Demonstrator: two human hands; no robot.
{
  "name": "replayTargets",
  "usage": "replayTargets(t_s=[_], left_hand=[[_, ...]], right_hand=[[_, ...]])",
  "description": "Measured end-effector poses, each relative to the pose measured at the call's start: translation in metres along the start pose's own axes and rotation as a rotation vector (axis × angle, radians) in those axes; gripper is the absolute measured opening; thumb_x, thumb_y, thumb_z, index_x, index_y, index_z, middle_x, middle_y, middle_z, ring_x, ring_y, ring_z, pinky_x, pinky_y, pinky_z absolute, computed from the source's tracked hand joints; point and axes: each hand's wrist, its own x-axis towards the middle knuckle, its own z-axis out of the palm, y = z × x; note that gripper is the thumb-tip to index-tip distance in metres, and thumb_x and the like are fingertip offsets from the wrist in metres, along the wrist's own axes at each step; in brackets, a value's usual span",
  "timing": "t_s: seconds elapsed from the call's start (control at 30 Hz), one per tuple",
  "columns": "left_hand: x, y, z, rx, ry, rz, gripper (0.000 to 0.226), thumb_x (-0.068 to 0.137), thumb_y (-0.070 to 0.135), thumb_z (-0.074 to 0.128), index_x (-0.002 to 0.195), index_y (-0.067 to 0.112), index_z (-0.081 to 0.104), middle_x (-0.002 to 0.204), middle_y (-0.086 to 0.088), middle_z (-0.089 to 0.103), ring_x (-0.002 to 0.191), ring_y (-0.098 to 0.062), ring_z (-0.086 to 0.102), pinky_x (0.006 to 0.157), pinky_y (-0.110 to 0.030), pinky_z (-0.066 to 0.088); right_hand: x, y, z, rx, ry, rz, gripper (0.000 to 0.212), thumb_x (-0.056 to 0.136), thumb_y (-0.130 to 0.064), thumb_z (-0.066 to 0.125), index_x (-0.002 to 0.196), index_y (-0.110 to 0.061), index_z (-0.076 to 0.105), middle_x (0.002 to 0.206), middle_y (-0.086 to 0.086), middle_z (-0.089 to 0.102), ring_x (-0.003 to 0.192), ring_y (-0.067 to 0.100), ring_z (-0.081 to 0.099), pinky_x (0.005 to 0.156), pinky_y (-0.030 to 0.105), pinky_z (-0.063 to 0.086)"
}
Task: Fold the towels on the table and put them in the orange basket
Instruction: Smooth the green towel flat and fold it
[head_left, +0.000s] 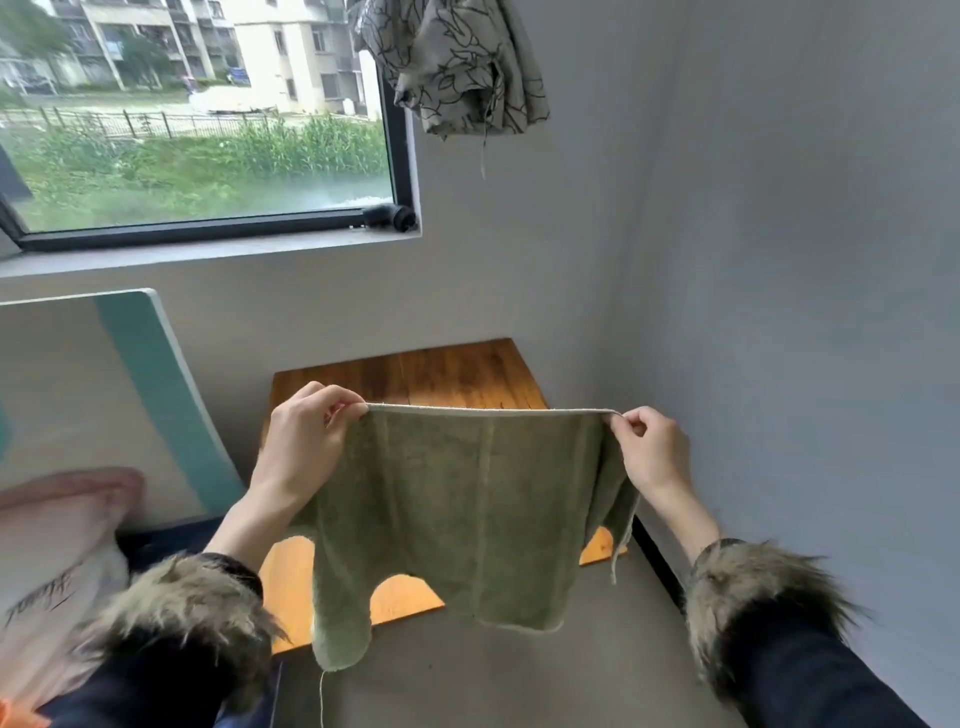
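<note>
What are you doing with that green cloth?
A person is holding up a green towel over a small wooden table. The left hand and right hand each pinch a top corner, stretching the edge flat while the rest hangs down. It isn't folded yet.

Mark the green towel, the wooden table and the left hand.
green towel (467, 509): head view, middle of the hanging cloth.
wooden table (441, 374): head view, bare top behind the towel.
left hand (306, 441): head view, back of the hand pinching the towel's top corner.
</note>
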Motion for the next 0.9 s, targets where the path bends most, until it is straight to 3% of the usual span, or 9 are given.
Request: replayTargets(t_s=[0.2, 0.3, 0.43, 0.73, 0.9], left_hand=[[0.031, -0.071, 0.021, 0.133, -0.211, -0.259, 0.008, 0.087, 0.021, 0.065, 0.080, 0.024, 0.069, 0.082, 0.004, 0.060, 0.079, -0.017, 0.056, 0.072, -0.027, 0.041], [0.034, -0.095, 0.036, 0.202, -0.358, -0.332, 0.009, 0.086, 0.029, 0.065, 0.078, 0.032, 0.067, 0.082, 0.008, 0.059, 0.074, -0.009, 0.054, 0.066, -0.024, 0.044], [0.049, -0.115, 0.052, 0.242, -0.416, -0.387, 0.008, 0.086, 0.034, 0.064, 0.081, 0.031, 0.069, 0.082, 0.008, 0.057, 0.074, -0.010, 0.054, 0.065, -0.027, 0.045], [0.129, -0.184, 0.102, 0.227, -0.357, -0.441, 0.014, 0.086, 0.034, 0.063, 0.085, 0.023, 0.073, 0.081, 0.004, 0.062, 0.076, -0.012, 0.054, 0.069, -0.024, 0.040], [0.197, -0.240, 0.138, 0.270, -0.355, -0.440, 0.015, 0.087, 0.034, 0.060, 0.088, 0.024, 0.072, 0.094, -0.002, 0.066, 0.093, -0.022, 0.060, 0.078, -0.032, 0.046]], right_hand=[[0.063, 0.003, 0.068, -0.153, -0.365, -0.033, 0.015, 0.086, -0.024, 0.061, 0.074, -0.016, 0.063, 0.068, -0.006, 0.058, 0.073, 0.016, 0.053, 0.064, 0.024, 0.032], [0.083, 0.011, 0.091, -0.247, -0.459, -0.018, 0.017, 0.084, -0.028, 0.064, 0.074, -0.015, 0.068, 0.071, -0.003, 0.062, 0.071, 0.014, 0.053, 0.065, 0.022, 0.034], [0.104, 0.016, 0.120, -0.308, -0.495, 0.006, 0.018, 0.085, -0.030, 0.064, 0.074, -0.016, 0.068, 0.076, 0.000, 0.065, 0.074, 0.016, 0.056, 0.067, 0.023, 0.037], [0.182, 0.004, 0.208, -0.437, -0.529, -0.027, 0.017, 0.084, -0.031, 0.064, 0.072, -0.020, 0.067, 0.081, 0.004, 0.068, 0.081, 0.022, 0.057, 0.070, 0.024, 0.038], [0.242, -0.010, 0.273, -0.503, -0.499, -0.027, 0.014, 0.085, -0.029, 0.062, 0.080, -0.018, 0.070, 0.095, 0.010, 0.070, 0.095, 0.031, 0.060, 0.075, 0.029, 0.042]])
